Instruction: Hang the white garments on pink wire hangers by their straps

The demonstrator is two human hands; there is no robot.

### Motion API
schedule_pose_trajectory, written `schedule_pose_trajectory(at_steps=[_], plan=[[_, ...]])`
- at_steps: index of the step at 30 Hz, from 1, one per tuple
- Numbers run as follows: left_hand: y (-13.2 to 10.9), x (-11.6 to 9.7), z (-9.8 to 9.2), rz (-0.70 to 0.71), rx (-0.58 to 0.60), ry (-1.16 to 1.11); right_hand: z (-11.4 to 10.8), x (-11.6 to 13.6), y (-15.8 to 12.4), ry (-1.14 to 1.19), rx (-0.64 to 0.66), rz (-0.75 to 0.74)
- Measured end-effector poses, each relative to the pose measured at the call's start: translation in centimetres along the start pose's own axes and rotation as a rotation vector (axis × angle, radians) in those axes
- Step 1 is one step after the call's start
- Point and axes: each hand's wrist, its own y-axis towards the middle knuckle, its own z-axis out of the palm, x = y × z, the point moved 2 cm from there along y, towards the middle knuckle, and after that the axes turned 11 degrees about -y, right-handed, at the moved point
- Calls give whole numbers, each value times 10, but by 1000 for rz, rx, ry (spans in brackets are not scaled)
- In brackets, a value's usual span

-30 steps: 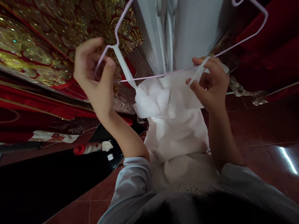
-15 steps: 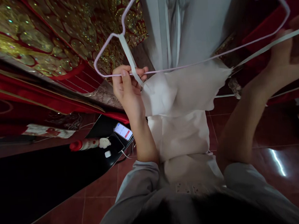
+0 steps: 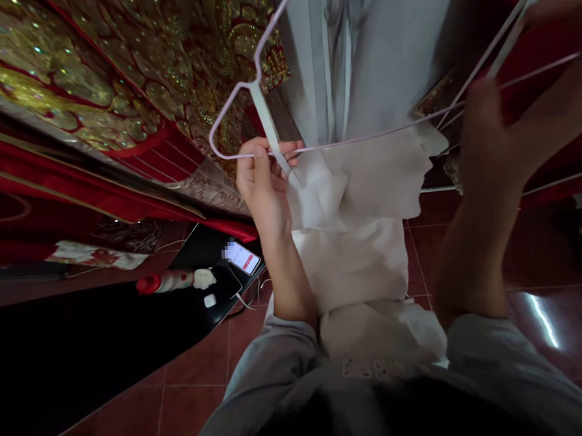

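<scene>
My left hand [image 3: 268, 173] pinches the lower bar of a pale pink wire hanger [image 3: 355, 140] near its left end. A white strap [image 3: 266, 118] loops over the hanger's shoulder and runs down past my fingers to a whitish cloth garment [image 3: 367, 175] hanging below the bar. On the right, my right hand [image 3: 514, 115] is smeared by motion beside the hanger's right part. A second white strap [image 3: 515, 34] stretches up from the garment's right side near that hand. Whether its fingers hold the strap cannot be made out.
Gold-sequined red garments [image 3: 131, 64] hang at the left, and a grey cloth [image 3: 389, 37] hangs ahead. A black table [image 3: 83, 346] at the left bears a phone [image 3: 243, 257], a red-capped bottle [image 3: 165, 281] and a small white case [image 3: 210, 301]. Red tiles [image 3: 198, 405] cover the floor.
My left hand and the hanger's left end have shifted right and slightly down. The right strap now rises more steeply, and my right hand has moved left and blurred.
</scene>
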Motion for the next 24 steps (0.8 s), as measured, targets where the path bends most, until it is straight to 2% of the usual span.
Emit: schedule_pose_trajectory(at_steps=[2,4,6,9,12,14,17,20,22,24], plan=[[-5,2,3,30,-1,12,19,4,-27,-212,-22,-311],[-9,3,4,75,-2,41,41,8,-52,-362,33,-486],[-12,3,1,104,13,88,56,8,-67,-411,22,-499],[-19,-5,-6,113,99,264,68,7,-71,-420,-88,-509],[-27,-21,-8,90,187,461,76,4,-68,-401,-147,-520],[-28,-36,-4,113,195,506,79,2,-68,-372,-158,-504],[-14,-59,7,151,201,402,81,2,-68,-330,-149,-496],[13,-73,13,174,213,196,78,2,-68,-321,-142,-494],[29,-77,7,258,131,96,76,1,-67,-330,-125,-485],[37,-74,-6,363,-1,101,75,1,-68,-335,-111,-475]])
